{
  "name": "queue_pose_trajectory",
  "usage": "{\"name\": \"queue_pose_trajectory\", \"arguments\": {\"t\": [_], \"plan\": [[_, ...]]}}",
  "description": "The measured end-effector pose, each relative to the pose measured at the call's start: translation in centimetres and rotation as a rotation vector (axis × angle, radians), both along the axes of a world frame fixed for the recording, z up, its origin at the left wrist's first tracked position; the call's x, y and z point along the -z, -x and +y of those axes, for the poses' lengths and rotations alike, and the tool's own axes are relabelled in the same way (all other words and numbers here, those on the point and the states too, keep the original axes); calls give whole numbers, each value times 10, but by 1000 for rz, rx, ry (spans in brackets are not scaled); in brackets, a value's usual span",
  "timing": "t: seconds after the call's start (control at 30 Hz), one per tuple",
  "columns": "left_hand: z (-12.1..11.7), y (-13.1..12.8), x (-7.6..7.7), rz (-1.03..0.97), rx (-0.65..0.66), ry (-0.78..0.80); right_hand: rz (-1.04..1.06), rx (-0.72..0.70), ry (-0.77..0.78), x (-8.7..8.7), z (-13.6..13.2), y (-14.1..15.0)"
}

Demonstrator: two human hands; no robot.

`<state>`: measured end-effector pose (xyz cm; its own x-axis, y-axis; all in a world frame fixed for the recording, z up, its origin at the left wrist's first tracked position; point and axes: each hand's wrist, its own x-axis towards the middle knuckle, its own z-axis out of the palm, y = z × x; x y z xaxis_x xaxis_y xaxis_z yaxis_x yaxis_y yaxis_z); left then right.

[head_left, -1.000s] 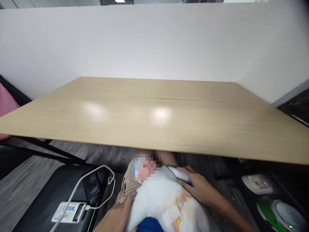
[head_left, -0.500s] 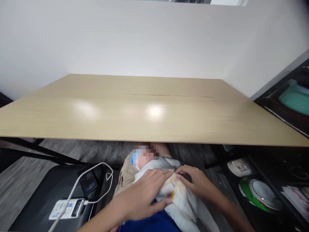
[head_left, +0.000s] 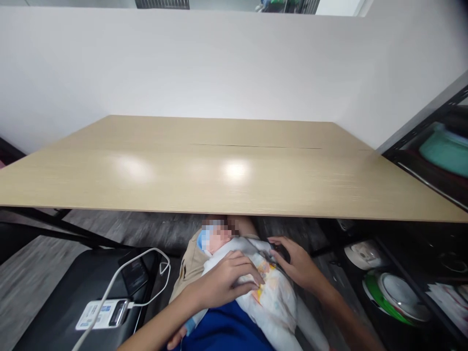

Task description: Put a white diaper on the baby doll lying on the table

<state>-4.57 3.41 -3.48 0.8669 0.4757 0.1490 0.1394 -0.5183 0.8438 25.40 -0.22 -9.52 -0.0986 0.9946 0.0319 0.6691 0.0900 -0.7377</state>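
Across my lap lies a small baby-like figure in white clothes (head_left: 219, 258), with a light blue cap (head_left: 201, 240); I cannot tell whether it is a baby or a doll. A white diaper (head_left: 276, 302) with a yellow and orange print covers its middle. My left hand (head_left: 232, 278) bends over the diaper's front, thumb and fingertips drawn together at the printed part. At the diaper's far right side my right hand (head_left: 292, 261) is open, thumb apart from the fingers. A small hand (head_left: 177, 338) shows below my left forearm, beside a light blue cuff.
A wooden table (head_left: 234, 190) stands just beyond my lap. To the left, a black seat (head_left: 84, 278) carries a phone (head_left: 134, 275), a white device (head_left: 102, 314) and a white cable (head_left: 109, 287). On the right, a dark shelf holds a green-rimmed lidded container (head_left: 395, 297).
My left hand has drawn back slightly, its fingers now more bent over the diaper. My right hand has moved up and away from the left, baring more of the print.
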Motion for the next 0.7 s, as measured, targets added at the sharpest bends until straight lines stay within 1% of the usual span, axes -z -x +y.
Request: {"name": "queue_pose_trajectory", "arguments": {"t": [0.1, 0.17, 0.23, 0.3, 0.4, 0.47, 0.5, 0.57, 0.6, 0.63, 0.67, 0.7], "plan": [[-2, 3, -1, -4, -26, 24, 113, -250, 51, -19, -5, 23], [-2, 5, -6, -6, -30, 36, 132, -357, 72, -30, -7, 37], [-2, 11, -16, 12, 9, 63, 117, -372, 78, -38, -8, 44], [-2, 23, -28, 96, 65, 101, 84, -335, 79, -45, -10, 43], [-3, 46, -43, 267, 157, 186, 5, -322, 117, -58, -21, 27], [-2, 57, -46, 317, 235, 284, -16, -309, 188, -67, -35, 11], [0, 58, -46, 315, 270, 341, -2, -290, 244, -72, -43, 3], [7, 49, -43, 269, 299, 420, 80, -261, 414, -77, -61, -11], [13, 38, -39, 225, 275, 412, 133, -252, 513, -77, -69, -16], [19, 22, -35, 182, 239, 366, 176, -246, 603, -76, -77, -18], [25, 1, -29, 143, 186, 271, 196, -238, 669, -73, -83, -18], [30, -22, -23, 133, 145, 149, 184, -223, 699, -70, -88, -16]]}}
